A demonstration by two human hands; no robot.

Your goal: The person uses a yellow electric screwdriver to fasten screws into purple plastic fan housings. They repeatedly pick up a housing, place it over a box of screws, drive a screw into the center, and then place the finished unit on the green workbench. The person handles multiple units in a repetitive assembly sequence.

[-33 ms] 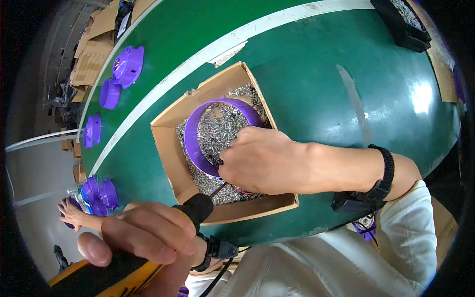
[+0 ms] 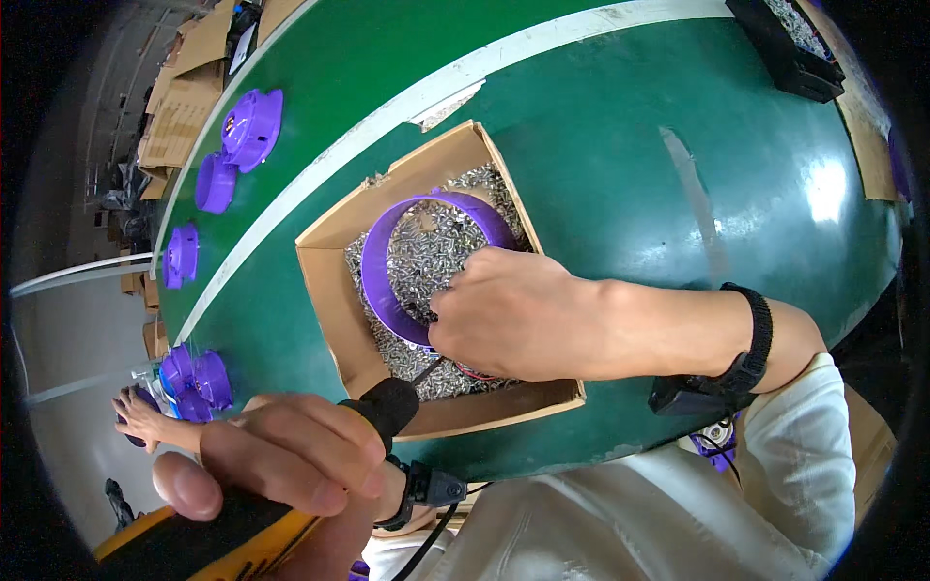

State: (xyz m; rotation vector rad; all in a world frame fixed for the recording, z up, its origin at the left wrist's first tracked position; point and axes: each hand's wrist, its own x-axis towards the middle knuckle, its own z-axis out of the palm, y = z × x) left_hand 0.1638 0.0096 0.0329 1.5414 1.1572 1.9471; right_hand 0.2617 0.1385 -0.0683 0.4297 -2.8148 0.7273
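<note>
Surface: a dark green table (image 2: 620,145) with a white stripe (image 2: 504,68) running along its far side, glare patch at 3 o'clock. Beyond the stripe, at 10 to 11 o'clock, flattened brown cardboard (image 2: 184,107) is stacked against the table edge; grey floor shows at 9 o'clock.

Counts: 1 open cardboard box (image 2: 334,290) at centre, its floor covered in small silver screws (image 2: 436,242), too many to count. 1 purple ring (image 2: 387,281) stands in the box among the screws. 3 purple plastic parts (image 2: 250,124) lie in a row past the stripe at 10 o'clock; a cluster of more purple parts (image 2: 194,378) sits at 8 o'clock, count unclear. 1 black tray (image 2: 780,48) of screws at 1 o'clock.

The ring: thin-walled, smooth, bright purple, open top, screws heaped inside and around it.

Right hand (image 2: 513,315): enters from 3 o'clock, black wristband (image 2: 751,339) on, fingers pinched narrow over the screws at the ring's near wall; whether it holds 1 cannot be told.

Left hand (image 2: 281,460): at 7 o'clock, closed round a black and yellow power screwdriver (image 2: 242,518), whose black nose points toward the box.

Another person's hand (image 2: 145,421) rests by the cluster at 8 o'clock.
</note>
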